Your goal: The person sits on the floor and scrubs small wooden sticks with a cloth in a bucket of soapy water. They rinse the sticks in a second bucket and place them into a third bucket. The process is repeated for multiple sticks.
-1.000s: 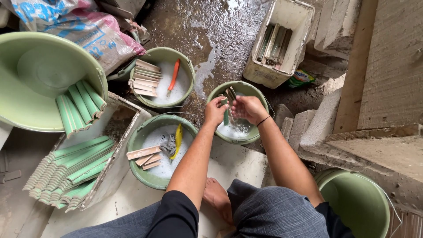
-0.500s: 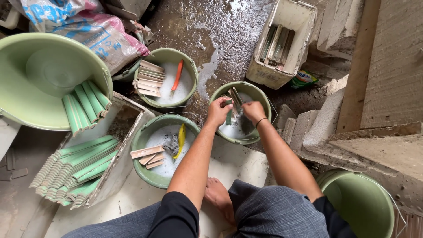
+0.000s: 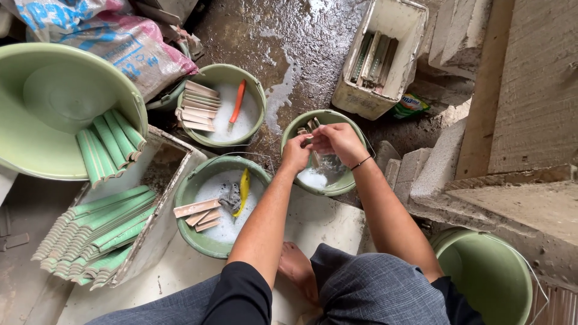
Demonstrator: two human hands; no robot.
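A strip point(image 3: 312, 127) is pinched between the left hand point(image 3: 297, 151) and right hand point(image 3: 341, 139). Both are held over a soapy bucket point(image 3: 337, 186).

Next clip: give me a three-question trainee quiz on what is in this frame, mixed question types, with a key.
1. True or false: both hands are over the green bucket that holds foamy water.
2. Which brush lies in the bucket nearest the person's knee? A) orange B) yellow C) blue
3. Fill in: the green curved tiles are stacked in a white ____.

Key:
1. True: the left hand and right hand meet over it, gripping a small piece together.
2. B: the yellow brush lies there; the orange brush is in the farther bucket.
3. Crate.
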